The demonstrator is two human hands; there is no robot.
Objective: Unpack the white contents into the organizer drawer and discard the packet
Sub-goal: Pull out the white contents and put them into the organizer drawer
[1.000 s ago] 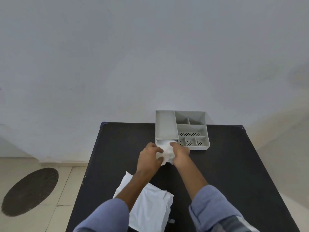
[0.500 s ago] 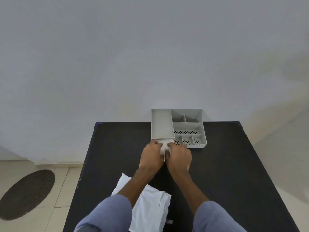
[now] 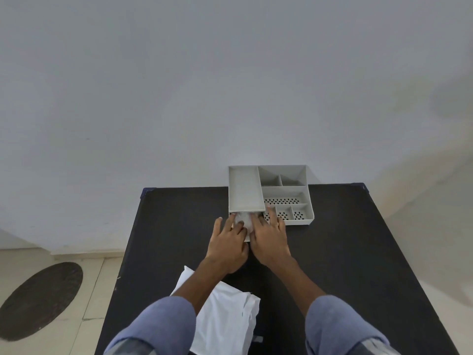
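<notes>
Both hands have flattened since the earlier frames, when they bunched the white contents between curled fingers. Nearest, a white packet [image 3: 225,319] lies on the black table [image 3: 345,252] under the left forearm. Beyond it, left hand [image 3: 226,243] and right hand [image 3: 270,238] lie side by side, palms down, fingers extended and slightly spread, pressing the contents [image 3: 242,219] into the drawer [image 3: 247,239] pulled out of the grey organizer [image 3: 271,193]. Farthest, the organizer stands at the table's far edge against the wall [image 3: 230,85].
</notes>
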